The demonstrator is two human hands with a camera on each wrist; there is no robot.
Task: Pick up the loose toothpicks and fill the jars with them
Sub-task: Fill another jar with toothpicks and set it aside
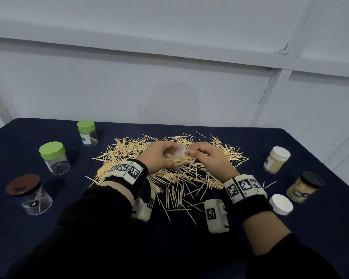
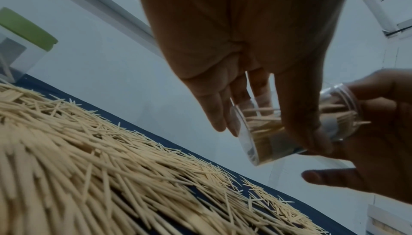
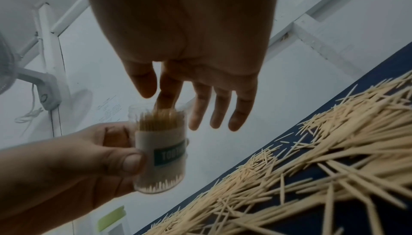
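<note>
Both hands meet above the pile of loose toothpicks (image 1: pixel 169 168) on the dark-clothed surface (image 1: pixel 240 238). The left hand (image 1: pixel 157 156) wraps thumb and fingers round an uncapped clear jar (image 3: pixel 161 148) already packed with toothpicks. The right hand (image 1: pixel 208 158) hovers over the jar's mouth, 1 finger (image 3: pixel 166 96) dipping in, the other fingers spread and relaxed, gripping nothing.
</note>
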